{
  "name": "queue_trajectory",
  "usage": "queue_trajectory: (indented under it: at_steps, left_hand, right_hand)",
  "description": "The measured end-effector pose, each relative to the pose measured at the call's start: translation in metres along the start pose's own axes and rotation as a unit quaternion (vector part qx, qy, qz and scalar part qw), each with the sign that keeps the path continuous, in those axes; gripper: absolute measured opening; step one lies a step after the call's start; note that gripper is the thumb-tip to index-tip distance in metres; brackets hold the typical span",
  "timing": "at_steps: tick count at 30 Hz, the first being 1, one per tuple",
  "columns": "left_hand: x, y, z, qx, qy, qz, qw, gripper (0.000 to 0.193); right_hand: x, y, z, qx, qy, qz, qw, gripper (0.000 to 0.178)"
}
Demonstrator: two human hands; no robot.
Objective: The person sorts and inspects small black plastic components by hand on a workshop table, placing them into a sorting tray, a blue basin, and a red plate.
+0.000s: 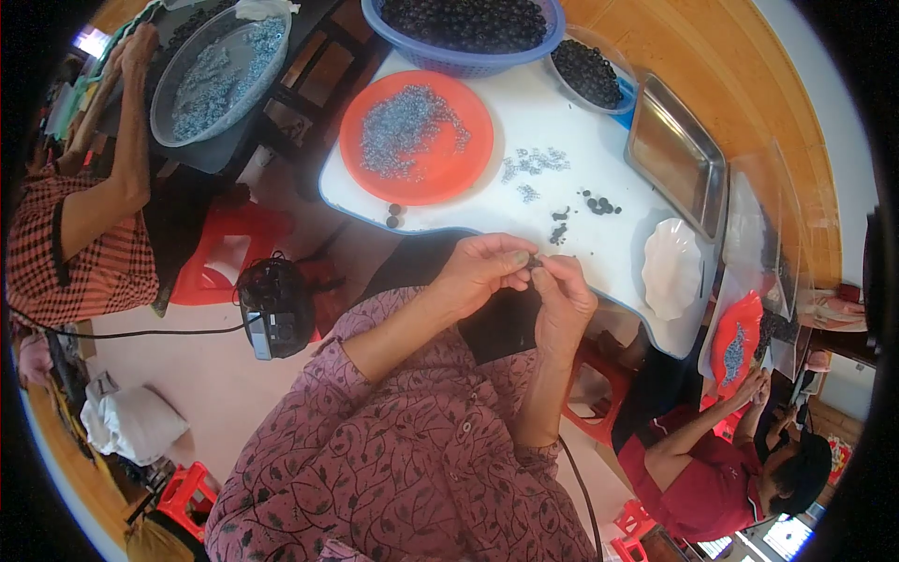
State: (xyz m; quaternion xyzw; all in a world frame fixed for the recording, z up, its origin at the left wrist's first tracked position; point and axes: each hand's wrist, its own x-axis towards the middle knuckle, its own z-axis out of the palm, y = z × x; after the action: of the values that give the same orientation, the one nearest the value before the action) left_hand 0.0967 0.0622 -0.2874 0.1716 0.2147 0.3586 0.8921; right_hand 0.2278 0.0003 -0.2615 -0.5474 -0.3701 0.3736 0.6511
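Small dark piece [533,263]: right of orange plate [445,175], nearer the wearer; pinched narrowly between fingers of left hand [476,273] and right hand [566,298].
Hazard: fingertip slip, piece lost over bench [613,258] edge.
Loose black pieces [603,206]: right of plate; could scatter if brushed.
Obscured: pinched piece's shape, mostly covered by fingertips.

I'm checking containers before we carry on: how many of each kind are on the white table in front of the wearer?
Orange plate: 1
Purple-blue basket: 1
Clear tub: 1
Metal tray: 1
White wavy-edged dish: 1
Total: 5
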Motion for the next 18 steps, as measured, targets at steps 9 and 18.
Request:
queue_trajectory:
  at_steps: [9,18]
  left_hand:
    - [-0.0003,-0.0012,0.0001,0.008,0.008,0.01,1.0,0.02]
    - [-0.0027,0.001,0.005,0.043,0.02,0.021,0.999,0.021]
  right_hand:
    - [-0.0012,-0.0043,0.004,-0.073,0.0,-0.031,0.997,0.017]
    - [-0.0019,-0.0051,0.0054,-0.109,0.001,-0.049,0.993,0.014]
